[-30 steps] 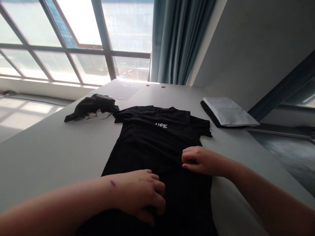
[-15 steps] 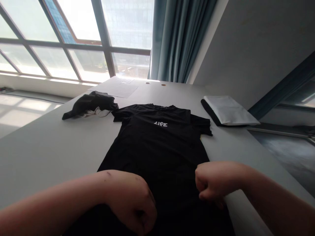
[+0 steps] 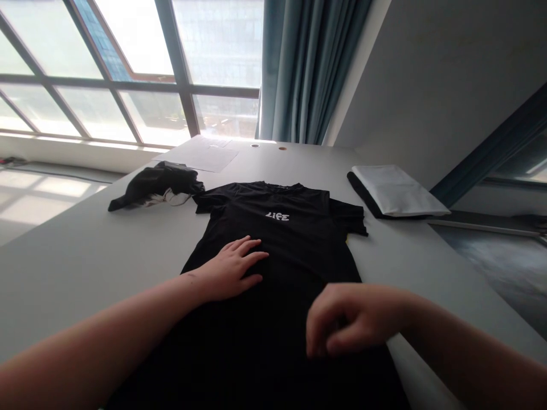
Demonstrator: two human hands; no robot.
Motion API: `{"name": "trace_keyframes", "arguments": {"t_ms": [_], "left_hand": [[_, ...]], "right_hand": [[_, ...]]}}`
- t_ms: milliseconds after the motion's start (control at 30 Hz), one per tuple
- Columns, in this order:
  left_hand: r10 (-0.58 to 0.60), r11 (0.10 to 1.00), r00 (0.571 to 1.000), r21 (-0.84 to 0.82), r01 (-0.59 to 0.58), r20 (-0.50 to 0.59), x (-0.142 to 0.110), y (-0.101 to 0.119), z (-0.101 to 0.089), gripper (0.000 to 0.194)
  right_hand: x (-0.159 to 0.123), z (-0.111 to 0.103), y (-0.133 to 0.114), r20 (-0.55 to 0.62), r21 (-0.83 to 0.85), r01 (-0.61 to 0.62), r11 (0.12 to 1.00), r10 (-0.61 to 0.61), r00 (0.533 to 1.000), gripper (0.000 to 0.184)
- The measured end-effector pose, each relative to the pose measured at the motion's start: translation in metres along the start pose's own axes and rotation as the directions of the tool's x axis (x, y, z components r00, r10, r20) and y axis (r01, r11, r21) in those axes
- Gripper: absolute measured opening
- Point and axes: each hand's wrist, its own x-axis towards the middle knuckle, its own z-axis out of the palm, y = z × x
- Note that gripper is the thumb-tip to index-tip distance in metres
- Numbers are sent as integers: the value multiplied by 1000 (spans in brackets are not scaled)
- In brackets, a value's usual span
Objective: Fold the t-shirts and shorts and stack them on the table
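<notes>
A black T-shirt (image 3: pixel 282 256) with white lettering on its chest lies spread out, its neck pointing away from me and its lower part running out of view below. On its left side my left hand (image 3: pixel 233 267) rests flat, fingers spread over the cloth. My right hand (image 3: pixel 346 319) is over the right side of the shirt, with fingers bent downward and the thumb apart from them. Nothing shows in its grasp; whether its fingertips touch the cloth I cannot tell.
The shirt lies on a white table (image 3: pixel 141 250). Crumpled dark clothing (image 3: pixel 164 182) sits at the back left, near sheets of paper (image 3: pixel 209 154). Folded white cloth (image 3: pixel 395 191) lies over something black at the right. A blue curtain (image 3: pixel 307 68) hangs behind.
My left hand has moved forward up the shirt and gone from closed to spread flat. My right hand has shifted left, and its fingers have loosened from a fist.
</notes>
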Motion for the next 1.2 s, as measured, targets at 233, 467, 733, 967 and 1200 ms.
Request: {"name": "trace_keyframes", "arguments": {"t_ms": [233,467,733,967,1200], "left_hand": [[-4,996,1000,84,2,27,-2,7,10,59],[1,996,999,88,-5,46,-3,16,9,60],[82,993,996,82,-85,45,-10,37,12,60],[216,976,968,-2,-218,131,-24,77,8,60],[295,955,947,-44,-292,126,-27,83,-2,67]], "right_hand": [[-7,-51,102,-811,-345,-665,662,146,566,61],[-13,-66,137,-864,-312,-767,560,169,475,65],[-28,-90,156,-915,-107,-857,504,287,283,67],[-49,-99,165,-949,-30,-890,456,266,168,66],[-45,-85,135,-987,-150,-848,509,-27,158,49]]}}
